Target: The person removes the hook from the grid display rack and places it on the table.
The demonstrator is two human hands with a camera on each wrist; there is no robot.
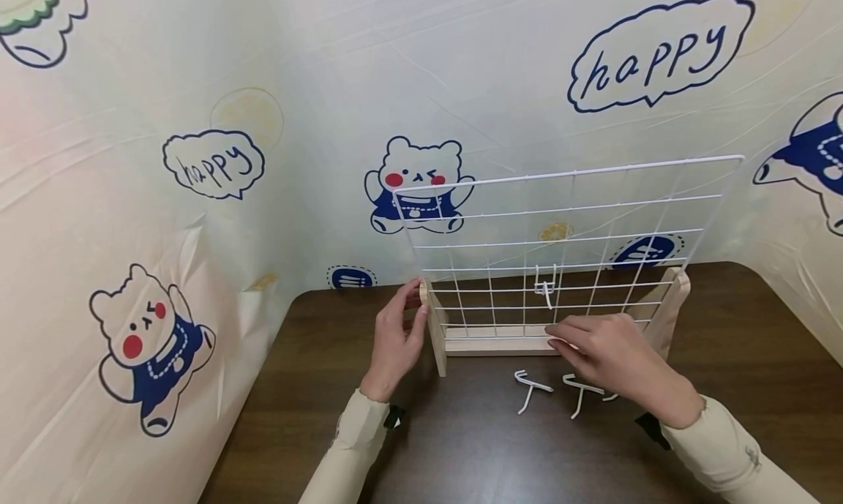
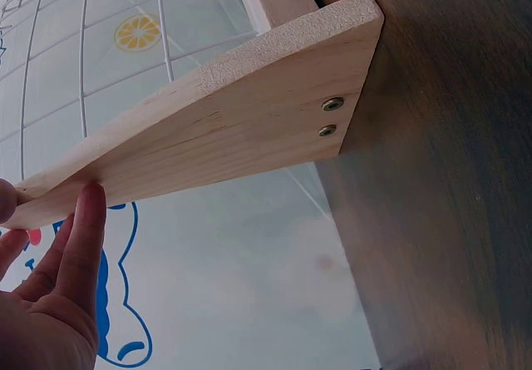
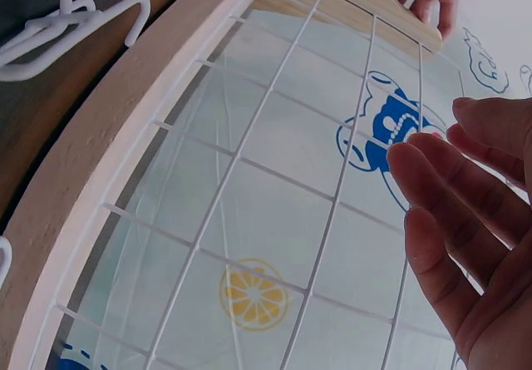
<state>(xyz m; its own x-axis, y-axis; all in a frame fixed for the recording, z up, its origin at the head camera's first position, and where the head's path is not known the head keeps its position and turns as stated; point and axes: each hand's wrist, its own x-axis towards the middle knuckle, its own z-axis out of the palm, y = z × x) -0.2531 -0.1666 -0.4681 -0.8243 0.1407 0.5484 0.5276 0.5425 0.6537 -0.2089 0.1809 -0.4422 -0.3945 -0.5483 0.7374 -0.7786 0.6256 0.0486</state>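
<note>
A white wire grid panel (image 1: 566, 233) stands in a pale wooden stand (image 1: 494, 341) on a dark wooden table (image 1: 461, 445). My left hand (image 1: 413, 306) holds the top of the stand's left upright (image 1: 435, 328) between thumb and fingers. In the left wrist view a finger (image 2: 83, 229) lies along that upright (image 2: 241, 129). My right hand (image 1: 560, 336) hovers with straight fingers in front of the base bar and holds nothing. In the right wrist view its fingers (image 3: 449, 212) are spread close to the grid wires (image 3: 332, 204). One white hook (image 1: 545, 288) hangs on the grid.
Two loose white hooks (image 1: 530, 387) (image 1: 582, 390) lie on the table just in front of the stand, the right one partly under my right hand. A cream cloth printed with bears and "happy" bubbles (image 1: 217, 164) surrounds the table at the back and sides.
</note>
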